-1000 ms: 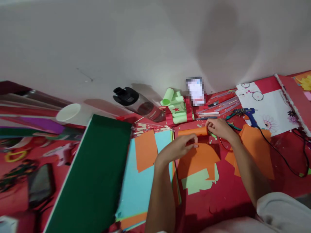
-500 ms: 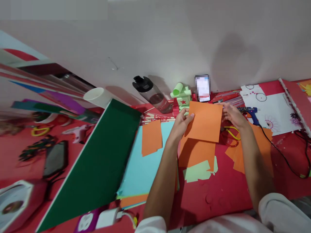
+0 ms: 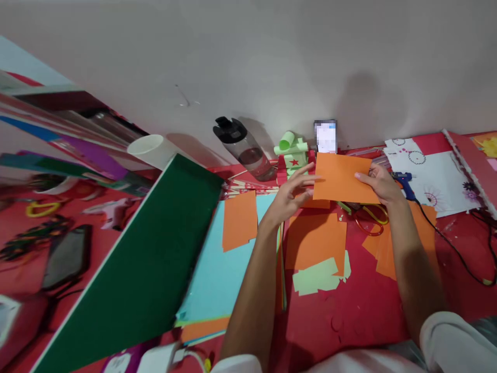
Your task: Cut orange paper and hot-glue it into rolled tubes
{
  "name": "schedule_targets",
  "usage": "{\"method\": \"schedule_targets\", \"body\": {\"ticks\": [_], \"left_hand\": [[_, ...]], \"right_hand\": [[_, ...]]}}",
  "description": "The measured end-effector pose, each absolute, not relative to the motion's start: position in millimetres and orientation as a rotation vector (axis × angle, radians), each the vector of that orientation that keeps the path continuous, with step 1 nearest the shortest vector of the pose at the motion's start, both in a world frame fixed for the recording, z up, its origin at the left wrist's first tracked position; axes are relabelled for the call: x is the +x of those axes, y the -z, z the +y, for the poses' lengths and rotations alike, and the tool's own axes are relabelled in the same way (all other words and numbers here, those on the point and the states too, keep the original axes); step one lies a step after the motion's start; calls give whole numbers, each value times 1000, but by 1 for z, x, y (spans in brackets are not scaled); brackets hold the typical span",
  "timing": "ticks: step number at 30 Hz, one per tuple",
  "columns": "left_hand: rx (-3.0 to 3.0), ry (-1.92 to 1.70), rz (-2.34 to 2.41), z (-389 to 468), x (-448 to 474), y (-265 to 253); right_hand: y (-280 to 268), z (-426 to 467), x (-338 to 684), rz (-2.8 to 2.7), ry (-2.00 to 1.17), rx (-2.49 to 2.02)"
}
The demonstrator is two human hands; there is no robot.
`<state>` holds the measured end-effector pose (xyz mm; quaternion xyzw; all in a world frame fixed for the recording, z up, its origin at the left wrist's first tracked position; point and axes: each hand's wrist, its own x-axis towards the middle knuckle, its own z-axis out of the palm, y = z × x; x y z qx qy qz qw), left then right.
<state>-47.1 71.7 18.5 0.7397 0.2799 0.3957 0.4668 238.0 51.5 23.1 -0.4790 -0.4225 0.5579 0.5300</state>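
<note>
An orange square of paper (image 3: pixel 344 178) is held up above the table, tilted. My right hand (image 3: pixel 382 184) pinches its right edge, thumb on top and fingers beneath. At the paper's left edge, my left hand (image 3: pixel 289 197) has its fingers spread; whether the fingertips touch the sheet I cannot tell. Below lie more orange paper (image 3: pixel 316 241) and pale green paper scraps (image 3: pixel 316 277). Partly under the held sheet are scissors (image 3: pixel 373 228) with red and yellow handles. A light green paper model (image 3: pixel 293 160) with a red star stands just beyond my left hand.
A phone (image 3: pixel 326 135) leans against the wall beside a dark-lidded bottle (image 3: pixel 250 153). On the left are a green board (image 3: pixel 135 259) and light blue sheets (image 3: pixel 213 274). A blue glue gun (image 3: pixel 404 184) with a trailing cord and printed white paper (image 3: pixel 430 176) lie right.
The orange sheet has shifted right and tilted flatter. My left hand has loosened its pinch and spread its fingers; my right hand now has its thumb over the sheet. The view has turned slightly.
</note>
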Motion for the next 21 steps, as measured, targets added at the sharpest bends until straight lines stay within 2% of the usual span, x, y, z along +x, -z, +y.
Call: {"method": "schedule_targets", "body": {"ticks": [7, 13, 21], "left_hand": [[1935, -1059, 872, 69, -29, -24], [1574, -1044, 946, 66, -21, -26], [1195, -858, 952, 67, -22, -21]], "right_hand": [[-23, 51, 223, -1187, -1344, -1130], [-25, 47, 224, -1380, -1423, -1102], [-35, 43, 224, -1665, -1026, -902]]}}
